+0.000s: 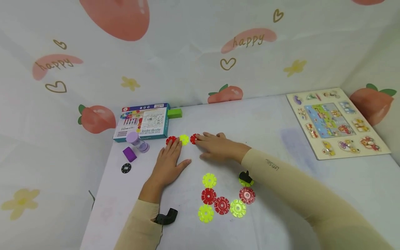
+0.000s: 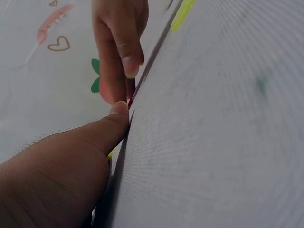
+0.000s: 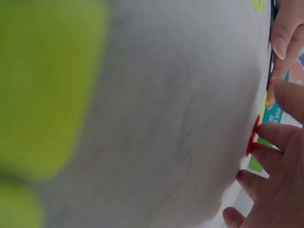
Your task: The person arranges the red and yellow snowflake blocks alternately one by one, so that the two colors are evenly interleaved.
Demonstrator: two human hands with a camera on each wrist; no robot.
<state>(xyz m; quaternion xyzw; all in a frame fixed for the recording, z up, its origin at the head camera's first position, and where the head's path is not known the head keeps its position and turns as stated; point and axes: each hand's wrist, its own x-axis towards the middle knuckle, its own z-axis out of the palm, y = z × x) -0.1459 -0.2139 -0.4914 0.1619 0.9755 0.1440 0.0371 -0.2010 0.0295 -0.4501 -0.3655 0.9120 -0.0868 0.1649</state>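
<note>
Beige sleeves [image 1: 137,225] nearest me lead past a curve of red and yellow discs [image 1: 217,205] on the surface [image 1: 200,118] to my left hand [image 1: 166,166] and right hand [image 1: 217,147], apart, uncurled fingers resting on two red discs [image 1: 192,140] flanking a yellow disc [image 1: 184,140], seemingly to prevent sliding.

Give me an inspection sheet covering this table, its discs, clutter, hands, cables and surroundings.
Surface: white tabletop, bluish patch at right.
Discs: red discs and yellow-green discs; three visible in a row, seven curving nearer.
Clutter: printed box, green block, hourglass, purple block, black chip, puzzle board.
Hands: left hand and right hand at opposite ends of the row, fingers extended.
Cables: thin dark strand by left edge, unidentified.
Surroundings: backdrop with peach, heart and flower prints.
</note>
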